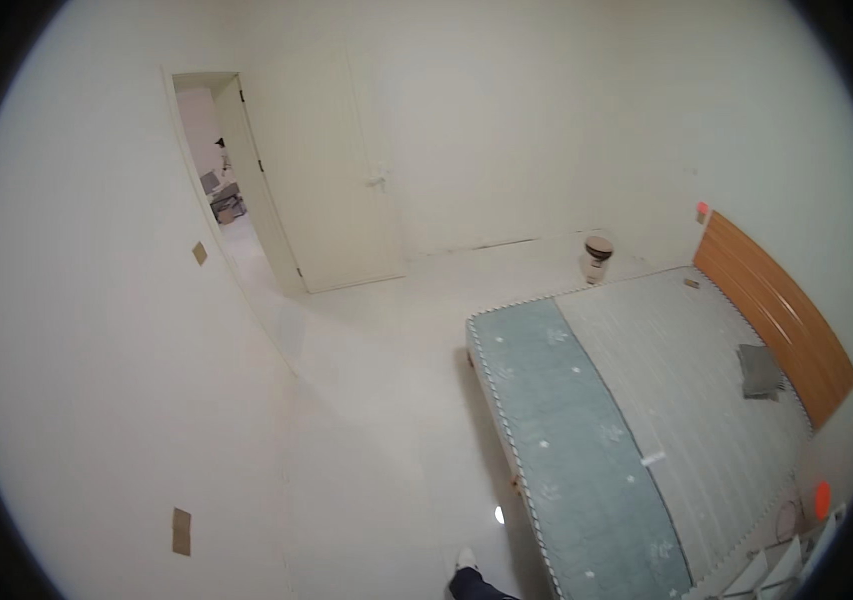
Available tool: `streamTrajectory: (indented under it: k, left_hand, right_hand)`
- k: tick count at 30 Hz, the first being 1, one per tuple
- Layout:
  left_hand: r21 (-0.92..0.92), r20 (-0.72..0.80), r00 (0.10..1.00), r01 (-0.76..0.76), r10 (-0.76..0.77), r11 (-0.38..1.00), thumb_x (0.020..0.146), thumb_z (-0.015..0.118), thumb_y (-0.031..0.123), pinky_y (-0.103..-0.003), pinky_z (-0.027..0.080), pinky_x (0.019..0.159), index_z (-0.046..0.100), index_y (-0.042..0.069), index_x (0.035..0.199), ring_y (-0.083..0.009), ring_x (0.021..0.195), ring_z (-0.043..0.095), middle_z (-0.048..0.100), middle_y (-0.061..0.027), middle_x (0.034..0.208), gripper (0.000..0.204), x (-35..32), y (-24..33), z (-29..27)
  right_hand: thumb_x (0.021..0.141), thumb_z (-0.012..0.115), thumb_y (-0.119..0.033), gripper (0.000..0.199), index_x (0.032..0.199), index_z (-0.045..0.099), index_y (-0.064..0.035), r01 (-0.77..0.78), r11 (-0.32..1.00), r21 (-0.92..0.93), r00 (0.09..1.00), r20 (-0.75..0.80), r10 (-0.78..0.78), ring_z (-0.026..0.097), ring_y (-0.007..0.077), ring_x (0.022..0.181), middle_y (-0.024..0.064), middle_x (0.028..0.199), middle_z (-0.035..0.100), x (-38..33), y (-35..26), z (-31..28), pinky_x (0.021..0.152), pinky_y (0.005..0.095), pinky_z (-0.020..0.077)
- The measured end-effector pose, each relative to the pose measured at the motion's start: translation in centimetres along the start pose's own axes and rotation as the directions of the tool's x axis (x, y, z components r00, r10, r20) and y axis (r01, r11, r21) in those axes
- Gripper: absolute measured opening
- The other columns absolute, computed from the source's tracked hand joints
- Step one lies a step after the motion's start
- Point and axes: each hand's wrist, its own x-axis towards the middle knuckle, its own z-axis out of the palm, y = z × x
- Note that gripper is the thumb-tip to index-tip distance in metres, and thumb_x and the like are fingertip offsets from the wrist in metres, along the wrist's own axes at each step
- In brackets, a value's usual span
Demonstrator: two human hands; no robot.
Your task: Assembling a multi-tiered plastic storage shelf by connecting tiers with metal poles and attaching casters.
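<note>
Neither of my hands shows in the head view. Only the tip of my foot in a white shoe [466,560] and a dark trouser leg appear at the bottom edge, on the pale floor. Just to the right of the foot stands a bed with a bare mattress [637,400], teal along its near side and pale grey on top. A folded grey cloth [759,372] lies on the mattress near the wooden headboard [782,315]. A small white strip [653,459] lies on the mattress closer to me.
A white door [322,180] stands open at the back left, leading to a room with boxes. A small round bin [597,256] sits on the floor by the far wall. A white wall runs along my left. Pale items lie at the bottom right corner.
</note>
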Motion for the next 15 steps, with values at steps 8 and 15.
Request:
streamTrajectory:
  k: [8,15]
  left_hand:
    - [-0.343,0.074,0.907,0.414,-0.415,0.843,0.090,0.051,0.032,-0.032,0.045,0.052,0.060,0.002,0.078,-0.0185,0.054,0.054,0.058,-0.0078,0.063,0.034,11.9,0.0,2.1]
    - [-0.625,0.203,0.772,0.576,-0.602,0.528,0.090,0.051,0.032,-0.032,0.044,0.051,0.060,0.002,0.078,-0.0183,0.053,0.053,0.057,-0.0075,0.062,0.034,28.8,-2.8,2.2]
  right_hand:
    - [0.078,0.052,-0.015,0.018,0.081,0.066,-0.0036,-0.298,0.756,0.582,0.943,0.058,0.327,0.065,0.0264,0.080,0.0135,0.081,0.067,26.0,4.8,-21.9,0.065,0.0390,0.0522]
    - [0.088,0.054,-0.021,0.022,0.092,0.058,0.0003,-0.007,0.172,0.985,0.977,-0.029,0.210,0.063,0.0201,0.070,0.0106,0.081,0.063,44.5,-1.9,-48.8,0.062,0.0309,0.0517]
